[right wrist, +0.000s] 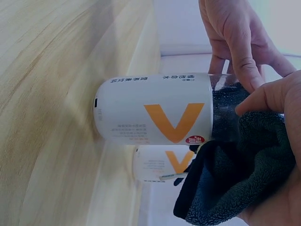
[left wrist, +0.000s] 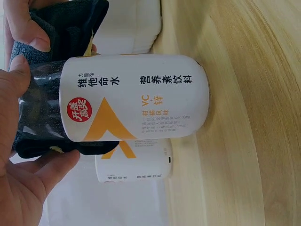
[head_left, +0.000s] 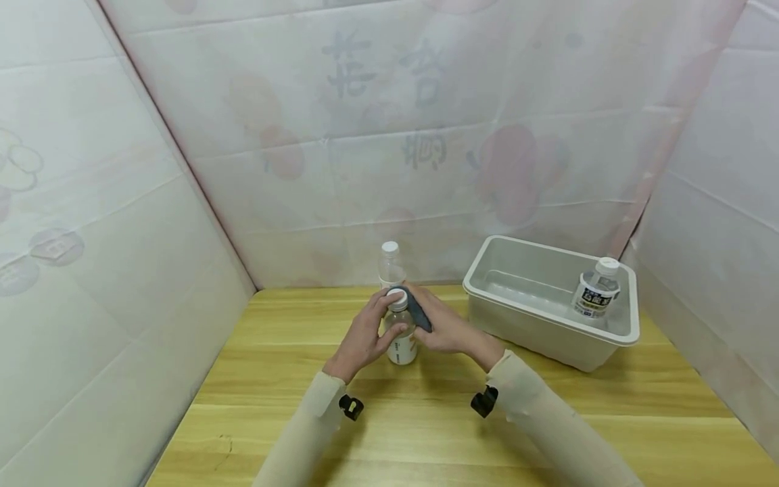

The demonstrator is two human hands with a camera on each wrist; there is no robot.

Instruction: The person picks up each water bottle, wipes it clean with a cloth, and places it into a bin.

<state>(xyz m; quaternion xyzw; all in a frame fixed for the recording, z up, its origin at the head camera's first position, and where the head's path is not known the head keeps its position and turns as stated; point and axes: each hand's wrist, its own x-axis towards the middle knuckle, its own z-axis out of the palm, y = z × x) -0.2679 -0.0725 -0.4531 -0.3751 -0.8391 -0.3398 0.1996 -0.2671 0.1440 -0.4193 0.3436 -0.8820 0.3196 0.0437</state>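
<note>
The person's left hand has its fingers curled round the upper part of a small clear bottle with a white label, thumb and fingertips pressing the clear shoulder just below the white cap; the left wrist view shows the thumb lying against the clear plastic and the palm below it. The bottle stands upright on the wooden table, near its back edge and about midway across. Against the bottle's right side the right hand grips a dark cloth, bunched in its curled fingers and pressed to the bottle's neck and shoulder; from the right wrist camera the cloth wraps the clear part above the label with the orange V. Directly behind the held bottle stands a second clear bottle, capped, close to the back wall covering. Further right, well apart from the hands, a pale grey plastic tub sits on the table, and inside it, at its right end, stands a third bottle with a dark label and white cap.
</note>
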